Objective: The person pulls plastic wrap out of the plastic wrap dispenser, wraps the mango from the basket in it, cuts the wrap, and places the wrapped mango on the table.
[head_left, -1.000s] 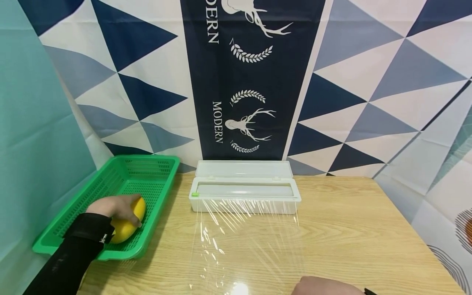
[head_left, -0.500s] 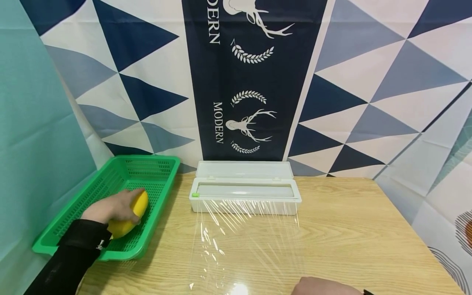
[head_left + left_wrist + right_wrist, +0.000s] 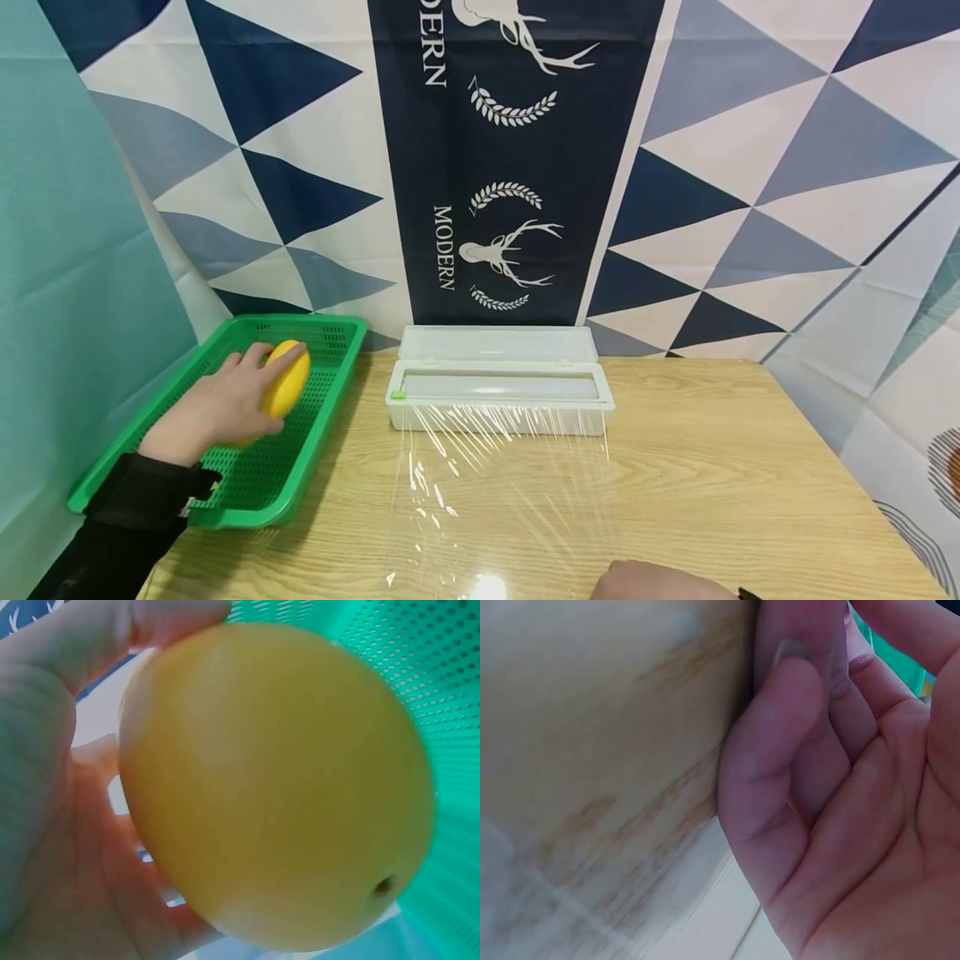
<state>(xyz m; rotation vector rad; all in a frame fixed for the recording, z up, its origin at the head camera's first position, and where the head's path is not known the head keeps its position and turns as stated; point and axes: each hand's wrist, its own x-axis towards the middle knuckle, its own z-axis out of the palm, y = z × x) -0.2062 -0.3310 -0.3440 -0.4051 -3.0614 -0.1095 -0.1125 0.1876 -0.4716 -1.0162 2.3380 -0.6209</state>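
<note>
My left hand [image 3: 225,400] grips a smooth yellow oval fruit [image 3: 291,382] over the green basket [image 3: 288,508], its thumb and fingers spread round the sides. In the left wrist view the fruit [image 3: 285,787] fills the middle, with a small brown stem scar low on its right. Only the back of my right hand [image 3: 660,582] shows at the bottom edge of the head view. The right wrist view has that hand [image 3: 870,802] with loosely curled fingers resting against the wood-grain tabletop, holding nothing.
A white cling film dispenser [image 3: 498,421] stands at the back middle, lid raised. From it, clear cling film [image 3: 442,500] stretches forward over the wooden table [image 3: 720,475]. A patterned cloth [image 3: 517,167] hangs behind.
My left hand has carried the yellow fruit upward and toward the back of the basket, its wrist tilting. The right hand, the dispenser and the film stay in place.
</note>
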